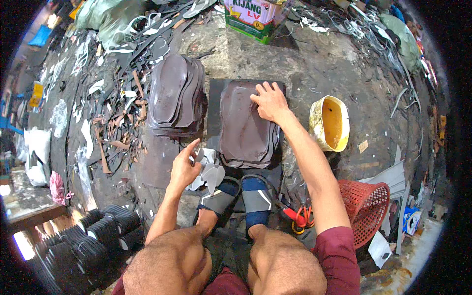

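Observation:
My right hand (271, 102) touches the far right edge of a stack of dark brown sole-shaped sheets (244, 123), its fingers slightly bent and apart. Those sheets lie on a black square board (215, 108) in front of my feet. My left hand (185, 169) is over a small heap of light grey rounded cutouts (213, 176), close to my left foot. A light grey cutout (198, 156) shows between its thumb and forefinger. Left of the board stands a taller pile of similar brown sole sheets (169, 93).
A yellowish tub (314, 120) with amber contents stands right of the board. A printed tin (250, 24) is at the far side. Red-handled scissors (296, 216) and a red basket (364, 209) lie near my right arm. Scraps (115, 118) cover the left floor; black soles (83, 246) stand lower left.

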### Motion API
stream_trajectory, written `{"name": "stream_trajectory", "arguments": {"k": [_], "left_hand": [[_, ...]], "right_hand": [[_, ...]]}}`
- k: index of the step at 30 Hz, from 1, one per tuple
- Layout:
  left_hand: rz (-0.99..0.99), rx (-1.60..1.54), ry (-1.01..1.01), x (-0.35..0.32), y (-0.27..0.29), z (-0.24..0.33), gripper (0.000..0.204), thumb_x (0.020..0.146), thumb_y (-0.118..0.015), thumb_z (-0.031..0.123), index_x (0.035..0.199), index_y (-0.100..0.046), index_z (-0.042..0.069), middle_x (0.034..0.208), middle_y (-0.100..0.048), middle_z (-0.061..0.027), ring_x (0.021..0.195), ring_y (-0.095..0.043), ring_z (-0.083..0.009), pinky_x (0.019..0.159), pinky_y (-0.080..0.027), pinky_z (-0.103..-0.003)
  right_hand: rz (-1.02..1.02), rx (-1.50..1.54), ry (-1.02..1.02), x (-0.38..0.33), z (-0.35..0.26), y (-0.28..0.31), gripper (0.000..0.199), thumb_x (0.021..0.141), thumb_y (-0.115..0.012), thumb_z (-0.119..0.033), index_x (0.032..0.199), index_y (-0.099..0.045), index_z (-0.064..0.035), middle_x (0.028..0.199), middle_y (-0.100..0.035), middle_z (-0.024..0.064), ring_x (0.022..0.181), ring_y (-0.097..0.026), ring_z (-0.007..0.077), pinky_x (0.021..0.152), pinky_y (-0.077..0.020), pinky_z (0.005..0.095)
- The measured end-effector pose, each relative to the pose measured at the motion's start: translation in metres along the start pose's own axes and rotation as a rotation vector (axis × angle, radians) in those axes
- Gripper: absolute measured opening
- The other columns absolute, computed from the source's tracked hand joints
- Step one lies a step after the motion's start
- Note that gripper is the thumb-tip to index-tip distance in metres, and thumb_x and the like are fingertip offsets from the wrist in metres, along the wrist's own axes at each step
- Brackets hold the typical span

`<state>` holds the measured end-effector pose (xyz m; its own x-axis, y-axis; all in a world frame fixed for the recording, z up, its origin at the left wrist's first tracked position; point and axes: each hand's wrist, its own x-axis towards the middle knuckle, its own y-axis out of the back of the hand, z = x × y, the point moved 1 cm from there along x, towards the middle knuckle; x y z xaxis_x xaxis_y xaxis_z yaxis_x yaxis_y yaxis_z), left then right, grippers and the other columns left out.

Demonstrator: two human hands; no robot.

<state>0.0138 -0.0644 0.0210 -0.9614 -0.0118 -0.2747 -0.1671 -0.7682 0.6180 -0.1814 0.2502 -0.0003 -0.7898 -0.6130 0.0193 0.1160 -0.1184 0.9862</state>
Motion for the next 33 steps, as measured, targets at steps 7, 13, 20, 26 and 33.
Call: {"name": "stream_trajectory", "arguments": {"k": [7,13,20,26,33], "left_hand": [[0.062,-0.463,0.044,-0.009,-0.003,-0.025,0.054,0.079,-0.071,-0.007,0.130,-0.061,0.010,0.092,-0.064,-0.0008,0.087,-0.066,-0.0114,0.080,-0.054,-0.027],[0.063,-0.741,0.176,-0.013,-0.005,-0.002,0.051,0.080,-0.070,-0.010,0.128,-0.064,0.006,0.089,-0.064,0.0004,0.084,-0.067,-0.0116,0.076,-0.055,-0.027],[-0.053,-1.009,0.289,0.002,-0.050,0.006,0.034,0.081,-0.085,-0.001,0.108,-0.066,0.006,0.091,-0.075,-0.0088,0.083,-0.073,-0.0172,0.070,-0.056,-0.028],[-0.221,-1.050,0.253,-0.027,-0.062,0.005,0.016,0.087,-0.083,0.003,0.091,-0.067,0.006,0.093,-0.076,-0.0090,0.081,-0.074,-0.0175,0.064,-0.055,-0.028],[-0.305,-0.968,0.239,-0.029,-0.073,0.012,0.031,0.089,-0.078,-0.003,0.120,-0.075,0.002,0.107,-0.076,-0.0088,0.092,-0.071,-0.0147,0.086,-0.057,-0.030]], "right_hand": [[-0.325,0.141,0.203,-0.027,-0.034,0.065,0.017,0.075,-0.075,-0.018,0.091,-0.076,-0.0129,0.076,-0.075,0.0110,0.081,-0.075,0.0300,0.097,-0.0464,0.0518],[0.064,0.950,-0.360,-0.122,-0.041,0.198,0.031,0.090,-0.074,-0.004,0.120,-0.076,-0.0087,0.091,-0.076,0.0075,0.080,-0.071,0.0132,0.072,-0.0557,0.0292],[0.492,1.392,-0.900,-0.140,-0.079,0.068,0.030,0.095,-0.074,-0.009,0.125,-0.074,-0.0034,0.118,-0.076,0.0100,0.095,-0.072,0.0151,0.085,-0.0574,0.0298],[-0.098,0.993,-0.846,-0.165,-0.166,0.090,0.044,0.093,-0.074,-0.039,0.124,-0.074,-0.0072,0.133,-0.068,0.0218,0.107,-0.073,0.0400,0.095,-0.0569,0.0471],[0.030,0.700,-0.699,-0.188,-0.111,0.047,0.044,0.088,-0.077,-0.022,0.130,-0.069,-0.0095,0.147,-0.058,0.0190,0.124,-0.063,0.0393,0.101,-0.0540,0.0459]]}}
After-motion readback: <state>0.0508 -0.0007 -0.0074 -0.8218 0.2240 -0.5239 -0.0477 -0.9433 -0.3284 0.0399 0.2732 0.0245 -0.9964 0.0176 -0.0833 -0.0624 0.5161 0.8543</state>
